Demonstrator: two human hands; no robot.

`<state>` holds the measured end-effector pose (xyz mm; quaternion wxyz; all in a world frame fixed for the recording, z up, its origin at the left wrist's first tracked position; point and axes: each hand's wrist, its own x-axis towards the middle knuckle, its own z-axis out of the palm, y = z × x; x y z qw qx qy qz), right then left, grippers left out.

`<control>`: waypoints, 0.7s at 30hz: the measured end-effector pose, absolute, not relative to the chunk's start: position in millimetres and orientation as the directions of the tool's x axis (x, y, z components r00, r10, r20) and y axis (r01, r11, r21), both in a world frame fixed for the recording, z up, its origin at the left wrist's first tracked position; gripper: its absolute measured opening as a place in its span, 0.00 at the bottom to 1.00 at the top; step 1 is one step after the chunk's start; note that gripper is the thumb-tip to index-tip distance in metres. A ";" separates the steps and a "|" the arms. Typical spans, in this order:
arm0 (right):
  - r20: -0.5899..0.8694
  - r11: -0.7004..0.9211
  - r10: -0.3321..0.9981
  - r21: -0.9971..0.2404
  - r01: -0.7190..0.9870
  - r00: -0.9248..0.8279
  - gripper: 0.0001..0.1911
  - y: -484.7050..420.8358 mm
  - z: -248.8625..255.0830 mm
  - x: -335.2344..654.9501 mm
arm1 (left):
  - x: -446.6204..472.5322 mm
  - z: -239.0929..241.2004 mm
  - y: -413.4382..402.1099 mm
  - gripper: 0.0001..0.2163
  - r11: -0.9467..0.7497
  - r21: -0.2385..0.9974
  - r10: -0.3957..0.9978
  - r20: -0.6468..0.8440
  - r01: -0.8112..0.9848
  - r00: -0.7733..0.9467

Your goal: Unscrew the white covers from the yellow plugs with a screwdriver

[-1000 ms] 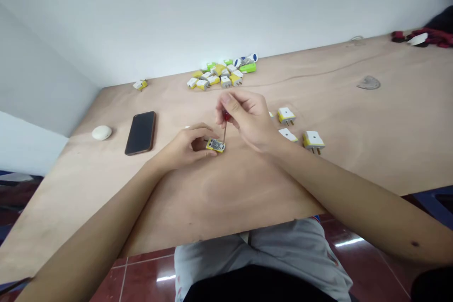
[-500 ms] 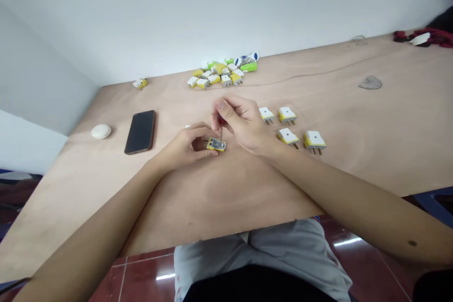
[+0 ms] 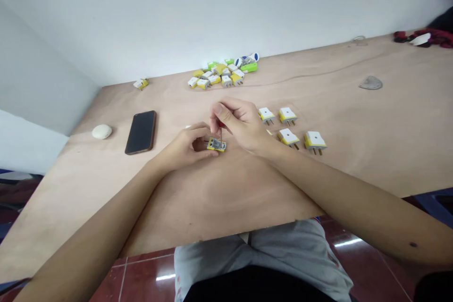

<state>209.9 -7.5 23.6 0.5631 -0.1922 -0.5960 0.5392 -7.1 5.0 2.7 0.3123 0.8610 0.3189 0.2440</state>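
Pinching the uncovered plug [image 3: 216, 144] by its sides, your left hand [image 3: 187, 144] likely steadies it, and your right hand [image 3: 244, 125] grips the screwdriver [image 3: 221, 138] upright (handle hidden!), presumably for straight pressure.

The plug pile [image 3: 214, 79] lies at the surface's [image 3: 233, 193] far edge; before it, the held plug [image 3: 214, 144]; the phone [image 3: 140, 133] toward the left edge.
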 end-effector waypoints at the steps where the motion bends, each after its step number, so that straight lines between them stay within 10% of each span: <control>1: 0.471 0.348 0.832 -0.854 -0.387 -0.292 0.26 -7.5 23.4 209.9 | -7.1 2.8 4.9 0.17 -0.605 0.691 0.699 0.224 0.395 0.680; 21: 0.444 0.318 0.840 -0.869 -0.380 -0.312 0.25 -6.0 19.4 209.0 | -7.4 2.8 5.2 0.17 -0.606 0.694 0.696 0.225 0.389 0.682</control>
